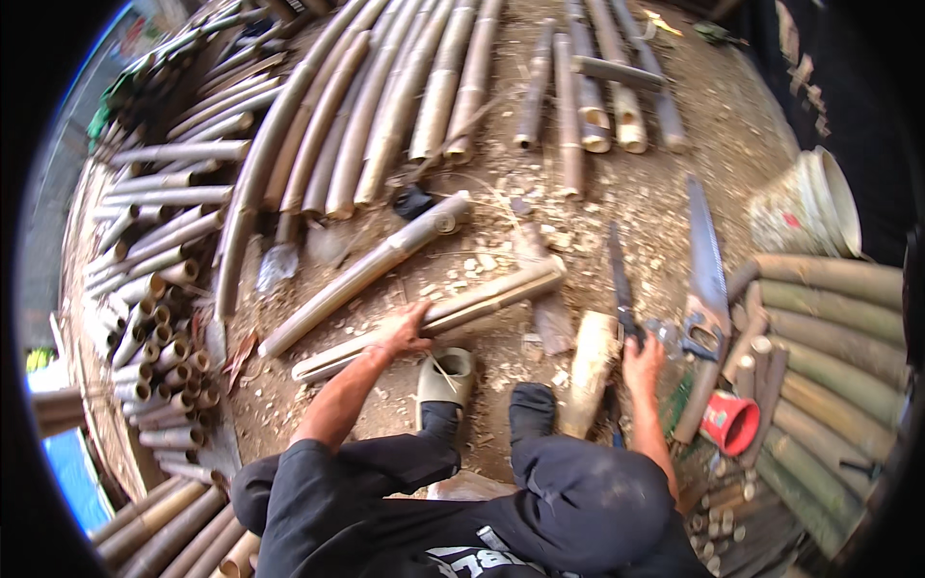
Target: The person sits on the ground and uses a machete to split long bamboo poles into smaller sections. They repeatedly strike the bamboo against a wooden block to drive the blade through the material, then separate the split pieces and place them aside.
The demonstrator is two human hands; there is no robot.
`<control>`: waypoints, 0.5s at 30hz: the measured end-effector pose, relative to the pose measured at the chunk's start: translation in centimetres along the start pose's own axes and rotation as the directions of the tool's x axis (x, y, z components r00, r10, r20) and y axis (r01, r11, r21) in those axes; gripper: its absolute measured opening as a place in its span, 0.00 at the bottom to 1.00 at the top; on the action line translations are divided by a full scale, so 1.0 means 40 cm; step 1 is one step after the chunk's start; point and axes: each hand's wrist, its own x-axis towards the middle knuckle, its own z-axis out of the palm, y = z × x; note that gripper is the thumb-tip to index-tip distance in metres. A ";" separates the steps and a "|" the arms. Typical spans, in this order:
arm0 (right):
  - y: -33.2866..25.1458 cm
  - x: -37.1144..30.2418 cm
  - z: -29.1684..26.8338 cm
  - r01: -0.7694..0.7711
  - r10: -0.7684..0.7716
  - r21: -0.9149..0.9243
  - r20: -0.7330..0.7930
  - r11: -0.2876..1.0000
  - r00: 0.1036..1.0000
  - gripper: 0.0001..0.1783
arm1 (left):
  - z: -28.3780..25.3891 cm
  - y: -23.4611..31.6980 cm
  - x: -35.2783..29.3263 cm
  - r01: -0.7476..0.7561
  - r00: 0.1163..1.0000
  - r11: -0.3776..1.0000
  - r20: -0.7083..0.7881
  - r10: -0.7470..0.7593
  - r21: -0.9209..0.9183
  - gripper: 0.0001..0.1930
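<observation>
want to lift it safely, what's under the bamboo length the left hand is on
Near its right end, the bamboo length crosses over a wooden board, which shows on both sides; chip-strewn ground shows around. Whatever lies directly beneath, including under the left hand, is covered.

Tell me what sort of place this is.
Probably a bamboo workshop or work yard: cut bamboo poles lie in rows, a handsaw lies to the right, and pale chips are scattered about.

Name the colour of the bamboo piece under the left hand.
The bamboo piece under the left hand is light tan to brown, seen best in the head view.
</observation>
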 end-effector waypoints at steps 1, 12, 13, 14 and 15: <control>0.017 0.003 -0.003 -0.041 0.038 0.029 0.112 0.999 0.993 0.30 | 0.013 -0.002 -0.004 0.020 1.000 0.998 0.010 -0.021 0.055 0.42; -0.085 -0.113 0.037 0.199 -0.199 -0.035 0.007 0.979 0.980 0.42 | -0.250 -0.067 0.365 0.668 0.728 0.673 -0.467 -0.502 0.319 0.13; -0.123 -0.158 0.029 0.087 -0.082 -0.026 0.147 0.996 0.986 0.53 | -0.242 -0.076 0.383 0.717 0.691 0.600 -0.482 -0.539 0.356 0.10; -0.190 -0.181 0.003 -0.110 0.114 -0.031 0.325 0.993 0.939 0.62 | -0.234 -0.122 0.386 0.692 0.719 0.598 -0.465 -0.517 0.405 0.11; -0.177 -0.205 0.009 -0.144 0.173 -0.109 0.342 0.983 0.924 0.65 | -0.224 -0.122 0.403 0.677 0.729 0.643 -0.446 -0.519 0.358 0.10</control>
